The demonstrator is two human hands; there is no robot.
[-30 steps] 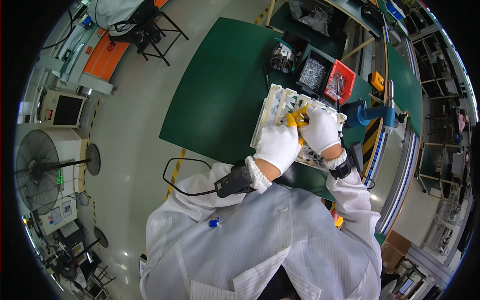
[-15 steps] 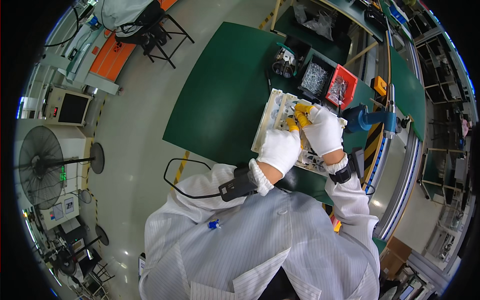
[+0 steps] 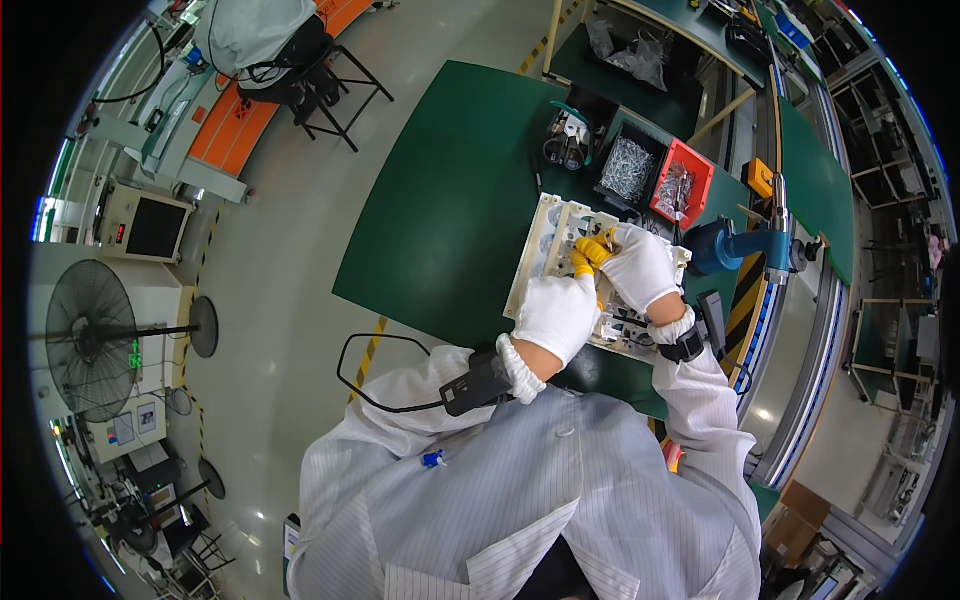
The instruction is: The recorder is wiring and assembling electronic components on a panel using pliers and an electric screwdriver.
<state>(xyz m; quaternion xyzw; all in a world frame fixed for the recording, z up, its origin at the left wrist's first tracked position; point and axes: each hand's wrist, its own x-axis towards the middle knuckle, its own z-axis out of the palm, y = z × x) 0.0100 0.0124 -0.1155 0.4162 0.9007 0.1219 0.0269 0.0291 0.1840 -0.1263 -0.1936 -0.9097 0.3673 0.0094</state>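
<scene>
A cream-coloured plastic tray-like part (image 3: 530,262) with round recesses lies on the green table (image 3: 425,200). Over its middle, my left hand (image 3: 556,316) in a white glove with yellow fingertips has its fingers pressed together. My right hand (image 3: 641,266), gloved the same way, bends over the part just beside it, with the yellow fingertips of both hands meeting. Whatever sits between the fingers is too small or hidden to make out. Much of the part's middle is covered by my gloves.
Behind the part stand a black bin (image 3: 630,165) of small metal pieces and a red bin (image 3: 683,182) with similar pieces. A holder with scissor-like tools (image 3: 568,138) is left of them. A blue clamp-like fixture (image 3: 715,246) stands at the right.
My right hand's fingertips have shifted left and slightly down over the part, closer to my left fingertips. The whole view has tilted a little.
</scene>
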